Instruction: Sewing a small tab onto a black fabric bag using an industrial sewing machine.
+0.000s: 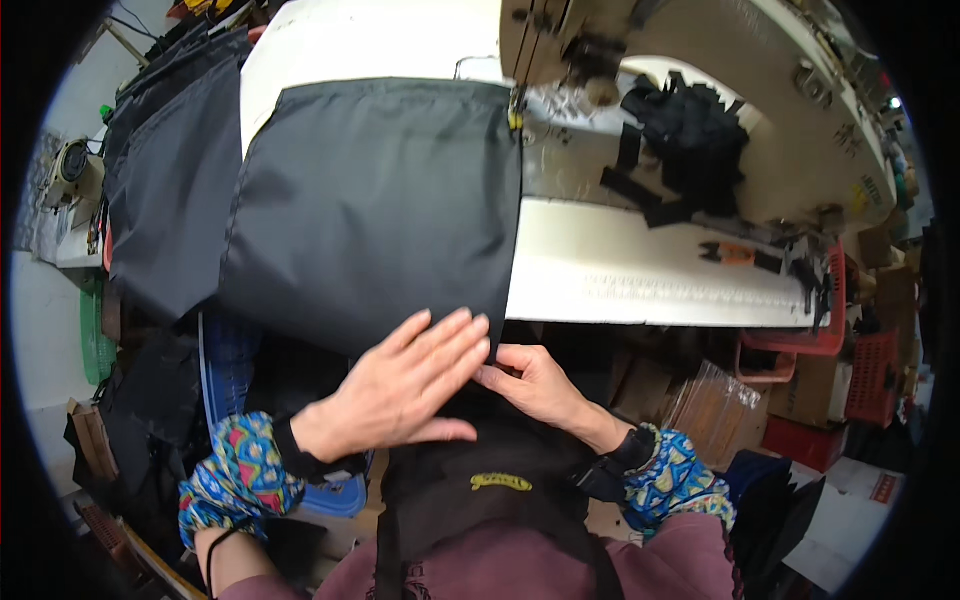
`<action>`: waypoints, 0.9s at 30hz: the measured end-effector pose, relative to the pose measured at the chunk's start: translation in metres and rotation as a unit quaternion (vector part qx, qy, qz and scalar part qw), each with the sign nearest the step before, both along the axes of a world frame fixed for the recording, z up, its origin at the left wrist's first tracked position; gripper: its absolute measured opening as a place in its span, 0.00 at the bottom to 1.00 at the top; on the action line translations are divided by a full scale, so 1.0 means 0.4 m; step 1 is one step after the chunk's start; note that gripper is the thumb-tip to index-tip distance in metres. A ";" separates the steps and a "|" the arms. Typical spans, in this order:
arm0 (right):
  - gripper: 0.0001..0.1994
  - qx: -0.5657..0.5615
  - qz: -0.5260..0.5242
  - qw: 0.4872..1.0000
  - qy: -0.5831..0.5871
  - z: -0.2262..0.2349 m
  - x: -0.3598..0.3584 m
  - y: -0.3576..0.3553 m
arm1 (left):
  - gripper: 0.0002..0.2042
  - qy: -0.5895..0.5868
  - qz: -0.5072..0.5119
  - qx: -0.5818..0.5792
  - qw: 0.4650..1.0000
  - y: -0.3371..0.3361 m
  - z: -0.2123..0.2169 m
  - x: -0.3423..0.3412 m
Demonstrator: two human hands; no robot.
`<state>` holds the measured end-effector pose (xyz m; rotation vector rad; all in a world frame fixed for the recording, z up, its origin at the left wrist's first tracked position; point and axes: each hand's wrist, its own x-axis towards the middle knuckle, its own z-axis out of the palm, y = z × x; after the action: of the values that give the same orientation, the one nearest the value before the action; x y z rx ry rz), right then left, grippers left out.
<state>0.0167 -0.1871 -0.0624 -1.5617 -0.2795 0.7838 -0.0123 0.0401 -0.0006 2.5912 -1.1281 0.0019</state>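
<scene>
A black fabric panel [375, 190] lies over the white table of a sewing machine [590, 95], its right edge running up to the needle area. My left hand [405, 380] rests flat on the panel's near right part, fingers stretched out and thumb apart. Beside it, my right hand [540, 385] pinches the near right corner of the fabric between thumb and fingers. The lower end of the panel hangs over the table's front edge toward my lap.
A heap of black strap pieces [690, 140] lies under the machine arm. Orange-and-black thread snips [738, 256] rest on the white table [650, 270]. More black fabric panels [175, 180] hang at the left. A blue basket [335, 495] stands below, and red baskets [875, 375] are at the right.
</scene>
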 end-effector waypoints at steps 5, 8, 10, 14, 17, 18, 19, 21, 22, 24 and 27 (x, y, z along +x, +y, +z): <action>0.19 0.072 0.064 0.973 0.209 0.116 -0.097 -0.002 | 0.21 -0.164 0.071 0.021 0.984 0.016 -0.099 -0.274; 0.13 0.063 0.095 0.969 0.218 0.129 -0.125 -0.018 | 0.14 -0.239 0.110 -0.062 0.963 0.006 -0.077 -0.306; 0.13 0.071 0.086 0.972 0.209 0.132 -0.147 -0.021 | 0.12 -0.258 0.099 -0.060 0.959 0.000 -0.047 -0.285; 0.08 -0.145 -0.044 0.881 -0.449 0.110 -0.184 -0.060 | 0.12 -0.253 0.087 -0.073 0.961 -0.008 -0.025 -0.288; 0.14 -0.069 0.002 0.678 -0.732 0.117 -0.168 -0.058 | 0.12 -0.261 0.090 -0.085 0.957 -0.013 -0.023 -0.290; 0.13 -0.045 0.044 0.676 -0.735 0.134 -0.162 -0.053 | 0.11 -0.258 0.091 -0.096 0.957 -0.016 -0.022 -0.289; 0.14 -0.032 0.061 0.680 -0.730 0.126 -0.164 -0.054 | 0.11 -0.263 0.090 -0.098 0.956 -0.016 -0.021 -0.288; 0.15 -0.008 0.074 0.692 -0.718 0.125 -0.163 -0.047 | 0.11 -0.230 0.063 -0.065 0.969 -0.012 -0.009 -0.280; 0.15 -0.005 0.079 0.687 -0.722 0.125 -0.159 -0.051 | 0.11 -0.236 0.068 -0.065 0.967 -0.016 0.009 -0.273; 0.13 -0.042 0.130 0.698 -0.703 0.116 -0.159 -0.068 | 0.15 0.012 0.052 -0.134 0.990 -0.021 0.055 -0.230; 0.13 -0.044 0.142 0.703 -0.695 0.119 -0.154 -0.072 | 0.16 0.033 0.023 -0.112 0.993 -0.010 0.084 -0.103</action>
<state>-0.0449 -0.2158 -0.0149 -1.9532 -1.6304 -0.3708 -0.0533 0.0360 0.0328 2.3998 -0.9849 0.0506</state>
